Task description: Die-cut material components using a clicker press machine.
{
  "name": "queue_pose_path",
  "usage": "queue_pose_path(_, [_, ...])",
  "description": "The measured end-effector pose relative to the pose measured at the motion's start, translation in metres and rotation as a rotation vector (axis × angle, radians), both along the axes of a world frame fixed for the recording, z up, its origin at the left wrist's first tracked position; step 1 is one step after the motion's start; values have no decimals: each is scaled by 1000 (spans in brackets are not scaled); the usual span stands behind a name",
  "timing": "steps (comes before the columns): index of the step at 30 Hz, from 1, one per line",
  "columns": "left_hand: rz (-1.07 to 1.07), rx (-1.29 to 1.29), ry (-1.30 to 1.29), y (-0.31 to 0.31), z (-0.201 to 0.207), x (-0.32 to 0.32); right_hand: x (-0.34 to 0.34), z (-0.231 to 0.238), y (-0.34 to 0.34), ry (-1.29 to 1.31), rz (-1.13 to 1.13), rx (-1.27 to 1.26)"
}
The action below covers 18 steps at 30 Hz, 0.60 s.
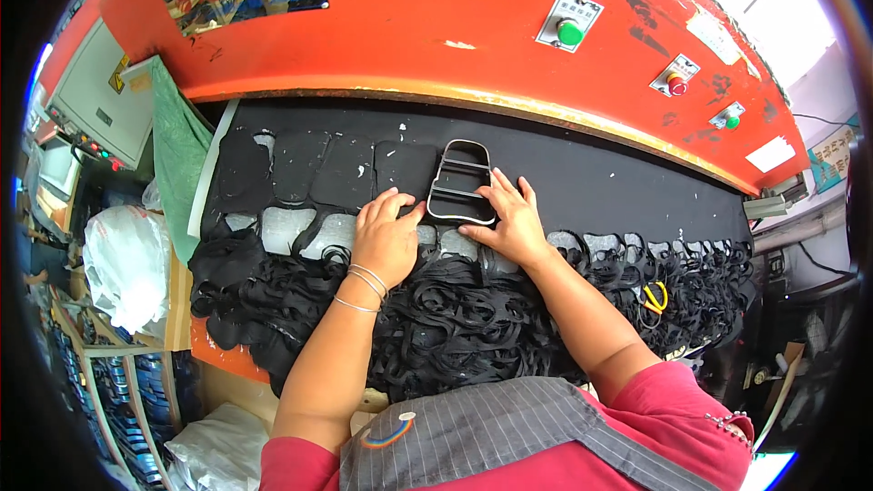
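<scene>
A metal-edged cutting die [459,193], a rounded frame with crossbars, lies on the black sheet material [591,173]. My right hand [514,225] grips its near right corner, thumb by the near edge and fingers along the right side. My left hand [386,241] is open, fingers spread on the material, fingertips close to the die's left edge. Whether they touch the die I cannot tell. Left of the die, several rounded panel outlines [341,171] show in the sheet. Nearer me, pale gaps show between black strips of sheet.
Tangled black offcuts [455,327] heap along the near edge, with yellow-handled snips [653,298] on them at right. Beyond the sheet stands an orange-red machine beam [409,27] with a green button [569,33] and a red button [676,85]. A plastic bag [127,264] is at left.
</scene>
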<state>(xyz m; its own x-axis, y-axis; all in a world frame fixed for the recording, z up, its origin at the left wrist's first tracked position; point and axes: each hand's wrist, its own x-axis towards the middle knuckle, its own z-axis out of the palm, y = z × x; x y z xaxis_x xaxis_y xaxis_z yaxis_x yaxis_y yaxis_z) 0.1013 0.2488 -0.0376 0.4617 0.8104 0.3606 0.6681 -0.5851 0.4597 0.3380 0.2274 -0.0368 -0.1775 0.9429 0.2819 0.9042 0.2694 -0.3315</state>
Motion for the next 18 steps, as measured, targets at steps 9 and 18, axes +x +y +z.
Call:
queue_pose_path(9, [139,-138,-328,-10,32,-3,74,108,-58,585,-211,323])
queue_pose_path(18, [-415,208,-599,-56,183,139,363,218,-105,141,-841,1452])
